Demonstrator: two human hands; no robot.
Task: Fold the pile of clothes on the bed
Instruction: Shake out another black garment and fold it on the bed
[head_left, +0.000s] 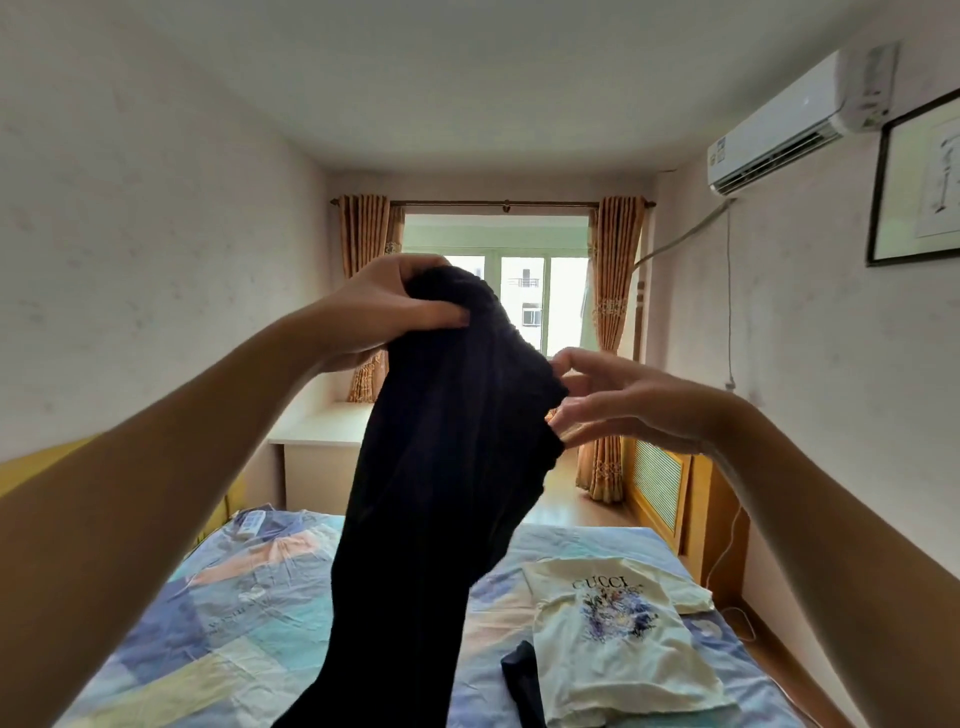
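Observation:
A long black garment (436, 493) hangs in the air over the bed (218, 613), reaching down past the bottom of the view. My left hand (384, 312) grips its top edge, thumb pressed on the cloth. My right hand (618, 400) is at the garment's right edge with fingers spread; its fingertips touch the cloth, and whether they pinch it is hidden. On the bed's right side lies a folded cream T-shirt (618, 639) with a blue flower print. A small dark piece of clothing (522, 675) lies just left of it.
The bed has a patchwork sheet in blue, teal and peach. A remote control (253, 521) lies at its far left corner. A white desk (317, 431) stands beyond the bed, a window with orange curtains (615, 312) behind it. An air conditioner (800, 119) hangs on the right wall.

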